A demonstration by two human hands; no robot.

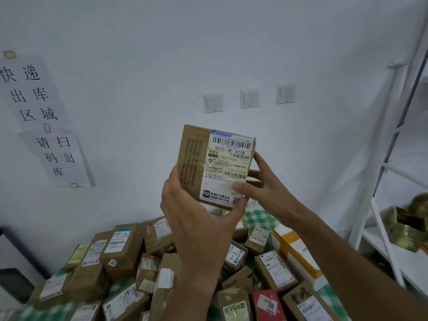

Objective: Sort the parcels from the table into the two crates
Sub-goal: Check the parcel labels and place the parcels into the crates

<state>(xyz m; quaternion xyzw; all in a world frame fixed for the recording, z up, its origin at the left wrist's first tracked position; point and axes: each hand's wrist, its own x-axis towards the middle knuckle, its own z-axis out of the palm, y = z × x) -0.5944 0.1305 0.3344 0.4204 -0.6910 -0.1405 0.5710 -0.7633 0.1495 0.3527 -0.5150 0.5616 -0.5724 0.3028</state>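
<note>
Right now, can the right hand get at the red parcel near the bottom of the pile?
Probably not yet. The right hand shares a grip on the raised box with the left hand. The red parcel itself lies uncovered on top of the pile, below the right forearm, so once freed the hand likely could.

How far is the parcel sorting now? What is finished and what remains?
Nothing finished can be confirmed, because no crate is in view. In hand: the left hand and right hand hold one cardboard parcel up, its label facing the camera. Left: a big pile of parcels lies on the table, so most work remains.
</note>
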